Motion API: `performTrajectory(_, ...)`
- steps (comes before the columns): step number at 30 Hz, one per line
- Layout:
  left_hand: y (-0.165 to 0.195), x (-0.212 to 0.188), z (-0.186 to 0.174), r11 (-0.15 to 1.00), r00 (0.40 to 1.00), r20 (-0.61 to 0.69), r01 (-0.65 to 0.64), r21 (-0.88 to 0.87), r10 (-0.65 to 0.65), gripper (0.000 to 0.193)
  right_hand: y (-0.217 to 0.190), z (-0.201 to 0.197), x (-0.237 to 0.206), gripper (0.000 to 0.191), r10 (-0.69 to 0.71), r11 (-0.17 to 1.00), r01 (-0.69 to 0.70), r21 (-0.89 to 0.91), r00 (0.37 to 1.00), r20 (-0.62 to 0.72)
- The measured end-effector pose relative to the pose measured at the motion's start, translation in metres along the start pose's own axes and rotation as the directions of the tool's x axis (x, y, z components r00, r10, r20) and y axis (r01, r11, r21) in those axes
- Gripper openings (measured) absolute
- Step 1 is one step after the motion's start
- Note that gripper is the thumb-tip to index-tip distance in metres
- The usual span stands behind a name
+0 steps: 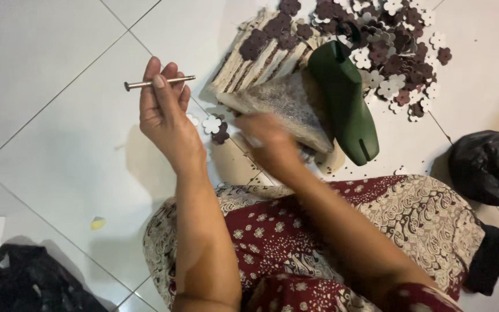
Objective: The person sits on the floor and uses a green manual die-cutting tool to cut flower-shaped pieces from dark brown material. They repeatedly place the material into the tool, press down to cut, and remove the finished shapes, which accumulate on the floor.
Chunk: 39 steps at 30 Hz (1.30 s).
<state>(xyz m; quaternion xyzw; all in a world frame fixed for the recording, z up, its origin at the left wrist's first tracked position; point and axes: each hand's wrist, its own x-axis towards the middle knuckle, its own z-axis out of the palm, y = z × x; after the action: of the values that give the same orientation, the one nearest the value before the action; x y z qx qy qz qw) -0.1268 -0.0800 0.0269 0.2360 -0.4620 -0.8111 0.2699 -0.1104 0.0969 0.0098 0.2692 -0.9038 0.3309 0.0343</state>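
We look down from the head camera onto a white tiled floor (pixel 59 144). Our left hand (pixel 166 118) is raised above the tiles, its fingers (pixel 158 84) pinched narrow around a thin metal rod (pixel 158 82) with a small flat head at its left end — the rod lies nearly level, head pointing left. Just to the right of this hand, two small flower-shaped cut-outs (pixel 215 128) lie on the floor, one white and one dark, touching each other.

Our right hand (pixel 267 141) is blurred with motion; it sits on the near edge of a grey, speckled sheet (pixel 287 104). We cannot tell whether its fingers are closed on the sheet or only pressing on it.

Behind the sheet we note a stack of pale and dark strips (pixel 255 60) with dark flower pieces on top. Just beside the sheet, to its right, a dark green shoe-shaped form (pixel 345 101) lies on the floor with its split end toward us. Beyond it — a loose heap of white and dark flower cut-outs (pixel 397 43).

Black plastic bags lie at the right edge (pixel 489 167) and the lower left corner (pixel 30 286). A small yellow scrap (pixel 97 222) lies alone on the tiles. Our lap is covered by red and beige patterned cloth (pixel 342 231).
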Motion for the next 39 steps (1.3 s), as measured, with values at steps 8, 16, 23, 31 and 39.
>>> performTrajectory(8, -0.013, 0.000, 0.002, 0.996, 0.999, 0.032, 0.041, 0.084, -0.044, 0.036, -0.004, 0.082, 0.016, 0.024, -0.034, 0.978, 0.061, -0.200, 0.990, 0.137)
performTrajectory(16, -0.032, -0.011, 0.017, 0.982, 0.977, 0.138, 0.143, 0.122, -0.159, 0.031, 0.000, -0.005, -0.009, 0.018, 0.215, 0.976, -0.208, 0.060, 0.964, -0.159)
performTrajectory(23, -0.069, -0.071, 0.060, 0.908, 0.848, 0.423, 0.145, 0.393, -0.318, 0.027, 0.035, -0.089, -0.041, 0.025, 0.534, 0.836, -0.549, 0.004, 0.810, -0.244)
performTrajectory(31, -0.098, -0.109, 0.075, 0.912, 0.735, 0.574, 0.152, 0.380, -0.361, 0.024, 0.058, -0.143, -0.090, 0.048, 0.283, 0.794, -0.454, -0.405, 0.865, -0.414)
performTrajectory(39, -0.101, -0.114, 0.082, 0.865, 0.764, 0.580, -0.057, 0.498, -0.283, 0.022, 0.094, -0.138, -0.105, 0.065, 0.589, 0.784, -0.620, -0.024, 0.756, -0.285)
